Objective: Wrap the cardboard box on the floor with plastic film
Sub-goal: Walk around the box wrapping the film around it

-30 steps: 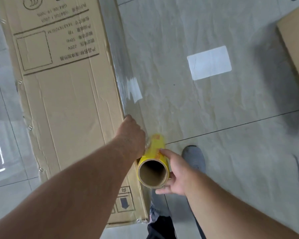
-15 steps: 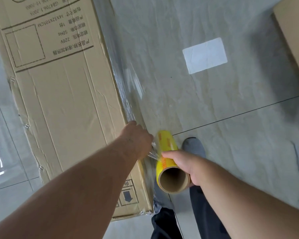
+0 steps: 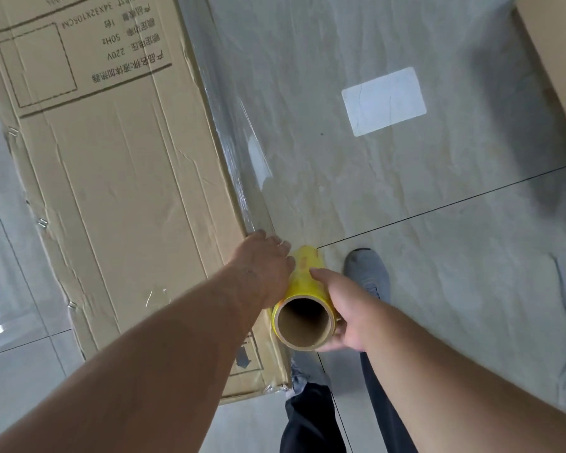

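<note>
Head view: I see big cardboard box (image 3: 118, 191) flat on floor (image 3: 406, 256). Clear plastic film (image 3: 239, 152) runs along box's right side. Yellow film roll (image 3: 303, 305) just right of box. Right hand (image 3: 343, 312) grips roll. Left hand (image 3: 265, 266) touches roll; fingers hidden, can't tell grip.

Pale grey, marble-veined floor tiles (image 3: 438, 289) are divided by thin dark grout lines (image 3: 455, 204). A white rectangular patch (image 3: 383, 101) is seen on one tile — flat, slightly scuffed. Soft shadows are cast at the upper right, where a brown cardboard edge (image 3: 559, 53) intrudes.
</note>
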`<state>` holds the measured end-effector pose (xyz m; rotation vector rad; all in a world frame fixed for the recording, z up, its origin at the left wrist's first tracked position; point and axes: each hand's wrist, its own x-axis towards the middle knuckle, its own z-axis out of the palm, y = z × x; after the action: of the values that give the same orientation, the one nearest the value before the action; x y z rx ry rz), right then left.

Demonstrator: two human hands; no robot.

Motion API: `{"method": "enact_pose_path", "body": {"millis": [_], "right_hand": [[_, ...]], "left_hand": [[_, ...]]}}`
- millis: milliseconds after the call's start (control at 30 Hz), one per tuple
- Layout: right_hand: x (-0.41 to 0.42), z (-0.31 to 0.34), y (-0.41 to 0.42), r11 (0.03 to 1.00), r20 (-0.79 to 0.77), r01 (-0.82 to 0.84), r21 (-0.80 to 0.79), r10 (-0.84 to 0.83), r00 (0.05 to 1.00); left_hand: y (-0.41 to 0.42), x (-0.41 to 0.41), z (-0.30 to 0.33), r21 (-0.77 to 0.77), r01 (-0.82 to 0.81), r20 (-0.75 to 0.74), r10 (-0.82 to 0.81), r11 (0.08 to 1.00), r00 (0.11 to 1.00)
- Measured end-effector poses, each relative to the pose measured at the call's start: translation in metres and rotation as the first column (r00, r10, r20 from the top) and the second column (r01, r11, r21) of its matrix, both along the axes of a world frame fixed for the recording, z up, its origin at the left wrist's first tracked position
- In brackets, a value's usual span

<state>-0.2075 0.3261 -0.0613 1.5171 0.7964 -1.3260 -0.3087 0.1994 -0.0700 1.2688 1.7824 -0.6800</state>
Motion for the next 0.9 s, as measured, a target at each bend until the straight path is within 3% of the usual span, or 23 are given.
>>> {"method": "enact_pose_path", "body": {"millis": [100, 200, 333, 433, 533, 633, 700, 800, 900], "right_hand": [[0.020, -0.004, -0.011, 0.970, -0.011, 0.238, -0.059, -0.239, 0.971], [0.027, -0.007, -0.018, 0.967, -0.061, 0.248, -0.059, -0.251, 0.966], [0.039, 0.001, -0.006, 1.000, -0.132, 0.002, -0.002, -0.002, 0.991], [0.049, 0.010, 0.006, 0.966, -0.149, -0.254, 0.036, 0.257, 0.955], [0.048, 0.016, 0.007, 0.930, -0.104, -0.367, 0.026, 0.367, 0.924], [0.031, 0.008, -0.010, 0.898, -0.197, -0.440, 0.028, 0.436, 0.878], [0.024, -0.001, -0.021, 0.917, -0.236, -0.397, 0.036, 0.393, 0.889], [0.030, -0.001, -0.019, 0.938, -0.164, -0.345, 0.020, 0.343, 0.925], [0.054, 0.005, -0.007, 0.993, -0.028, -0.114, -0.007, 0.113, 0.993]], "left_hand": [[0.000, 0.006, 0.003, 0.037, -0.001, 0.058, -0.002, 0.999, 0.998], [0.001, 0.005, 0.010, -0.001, 0.006, 0.052, -0.006, 1.000, 0.999], [0.002, 0.008, 0.016, -0.041, -0.007, 0.054, 0.009, 0.999, 0.999], [0.001, 0.012, 0.017, -0.021, -0.025, 0.060, 0.027, 0.999, 0.998], [0.005, 0.014, 0.021, -0.057, -0.009, 0.061, 0.013, 0.998, 0.998], [0.006, 0.020, 0.020, -0.150, -0.020, 0.029, 0.025, 0.988, 0.999], [0.006, 0.026, 0.019, -0.188, 0.007, 0.000, -0.007, 0.982, 1.000], [0.003, 0.034, 0.018, -0.168, 0.037, -0.030, -0.043, 0.985, 0.999], [0.004, 0.037, 0.021, -0.145, 0.070, -0.047, -0.078, 0.987, 0.996]]}}
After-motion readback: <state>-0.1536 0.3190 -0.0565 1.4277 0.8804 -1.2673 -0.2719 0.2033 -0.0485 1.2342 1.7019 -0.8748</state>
